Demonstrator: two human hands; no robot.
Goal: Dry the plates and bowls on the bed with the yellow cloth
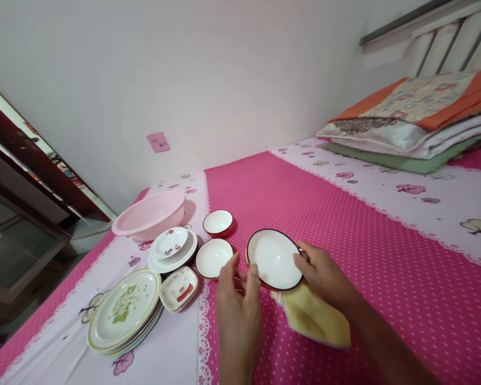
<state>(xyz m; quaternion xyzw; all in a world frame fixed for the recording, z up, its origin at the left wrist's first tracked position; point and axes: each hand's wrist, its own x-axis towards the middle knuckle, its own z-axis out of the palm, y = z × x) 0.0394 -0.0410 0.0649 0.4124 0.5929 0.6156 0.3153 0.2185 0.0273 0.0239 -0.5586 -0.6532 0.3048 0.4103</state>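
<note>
My right hand (320,270) grips the right rim of a white-lined bowl (276,256) with a dark edge and reddish-orange outside, tilted towards me. A yellow cloth (318,318) lies below this bowl and my right hand; whether my fingers also hold it is hidden. My left hand (240,305) is at the bowl's left side, fingers apart and slightly curled, the thumb by the rim; I cannot tell if it touches. Just beyond my left fingertips sits a second white-lined bowl (214,258). Behind that one stands a third bowl (218,221), red outside.
Left of the bowls are a square dish (179,287), small flowered plates (170,241), a stack of large plates (124,310) and a pink basin (150,214). Folded bedding (420,117) lies at the back right. A white wall (224,80) rises behind the pink patterned sheet (385,256).
</note>
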